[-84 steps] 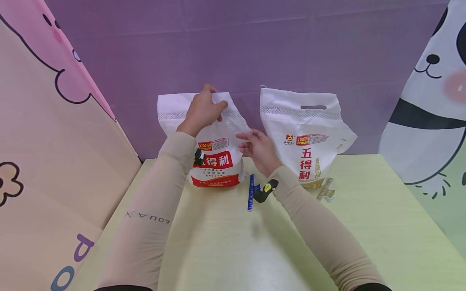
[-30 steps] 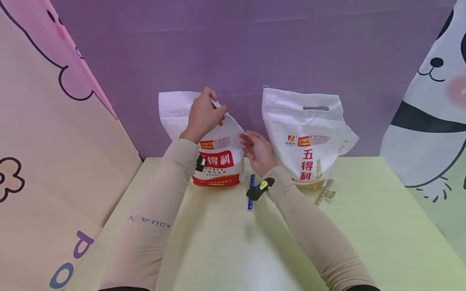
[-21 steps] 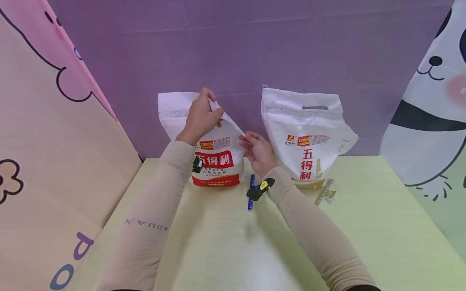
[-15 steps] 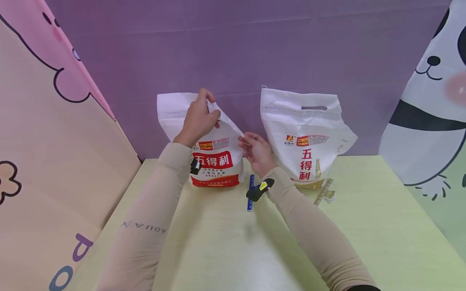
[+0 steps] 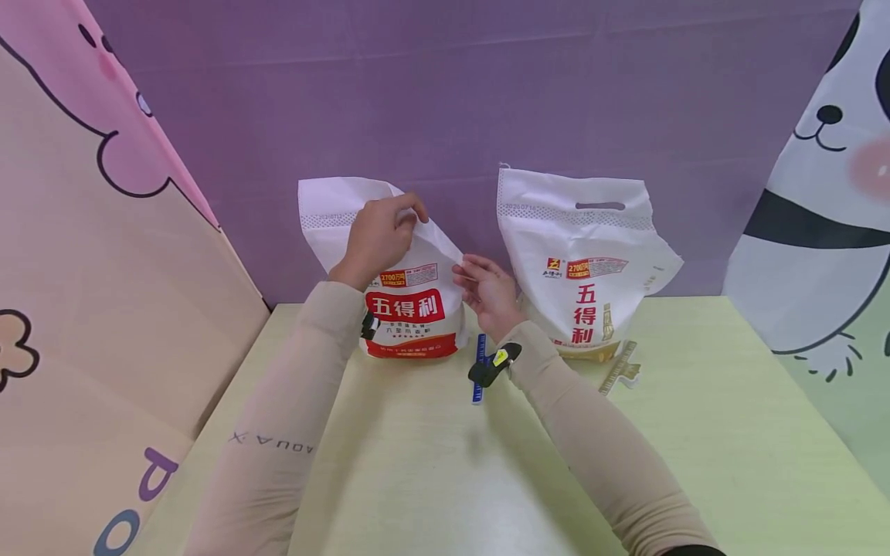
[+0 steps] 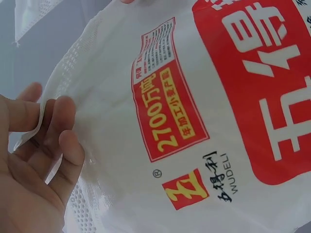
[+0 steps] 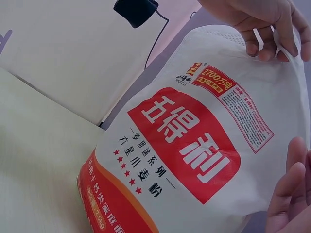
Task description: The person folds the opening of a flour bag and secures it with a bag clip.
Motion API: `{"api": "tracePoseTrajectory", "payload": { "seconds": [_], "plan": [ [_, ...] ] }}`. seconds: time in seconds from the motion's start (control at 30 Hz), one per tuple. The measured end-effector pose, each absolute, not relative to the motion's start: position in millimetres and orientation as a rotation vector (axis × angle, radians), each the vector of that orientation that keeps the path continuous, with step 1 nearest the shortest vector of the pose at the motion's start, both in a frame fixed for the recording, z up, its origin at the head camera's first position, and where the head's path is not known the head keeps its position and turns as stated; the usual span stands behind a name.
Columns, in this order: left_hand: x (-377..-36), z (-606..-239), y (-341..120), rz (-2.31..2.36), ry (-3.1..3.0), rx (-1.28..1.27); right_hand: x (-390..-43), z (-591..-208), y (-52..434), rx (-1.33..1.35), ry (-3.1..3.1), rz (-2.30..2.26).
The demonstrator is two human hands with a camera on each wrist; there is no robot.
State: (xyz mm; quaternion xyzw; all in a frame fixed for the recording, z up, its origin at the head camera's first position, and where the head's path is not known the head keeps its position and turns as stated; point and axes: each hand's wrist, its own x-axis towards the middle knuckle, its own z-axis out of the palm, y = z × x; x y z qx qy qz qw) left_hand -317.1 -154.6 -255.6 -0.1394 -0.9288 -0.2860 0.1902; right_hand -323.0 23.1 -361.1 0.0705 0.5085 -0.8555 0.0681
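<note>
A white flour bag point(image 5: 410, 309) with a red label stands upright at the back of the table, against the purple backdrop. My left hand point(image 5: 381, 239) grips its upper right edge, the fingers curled round the fabric, as the left wrist view shows with the hand point(image 6: 34, 160) at the folded border. Lower down, my right hand point(image 5: 492, 297) pinches the bag's right side edge between thumb and fingers. The right wrist view has the red-labelled front point(image 7: 184, 141) facing it, both hands along one edge. The bag's top right corner is folded away from view.
A second white flour bag point(image 5: 580, 224) with a handle slot stands to the right. A blue ruler point(image 5: 478, 394) lies on the table point(image 5: 431, 463) below my right wrist, and a gold ruler-like piece point(image 5: 621, 367) lies before the second bag. Printed panels flank both sides.
My left hand has shifted slightly down and its fingers now bend over the bag's edge. The bag's top right corner, upright at first, is folded back. My right hand now pinches the side edge.
</note>
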Motion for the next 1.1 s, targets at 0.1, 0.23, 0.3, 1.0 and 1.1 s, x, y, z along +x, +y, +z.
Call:
{"api": "tracePoseTrajectory", "payload": {
  "seconds": [0.1, 0.23, 0.3, 1.0, 1.1],
  "plan": [
    [-317.8, -256.6, -154.7, -0.750, -2.608, -0.396, -322.2, -360.0, 22.5, 0.224, 1.539, -2.569],
    [-317.4, -257.5, -154.7, -0.708, -2.607, -0.397, -322.4, -360.3, 21.7, 0.232, 1.544, -2.564],
    [-317.2, -258.1, -154.9, -0.687, -2.600, -0.401, -322.6, -361.0, 21.4, 0.236, 1.541, -2.562],
    [-316.7, -265.8, -155.8, -0.617, -2.566, -0.355, -322.8, -366.1, 20.0, 0.225, 1.601, -2.543],
    [-317.2, -266.9, -155.9, -0.613, -2.560, -0.355, -323.3, -366.8, 20.1, 0.220, 1.622, -2.542]
  ]
}}
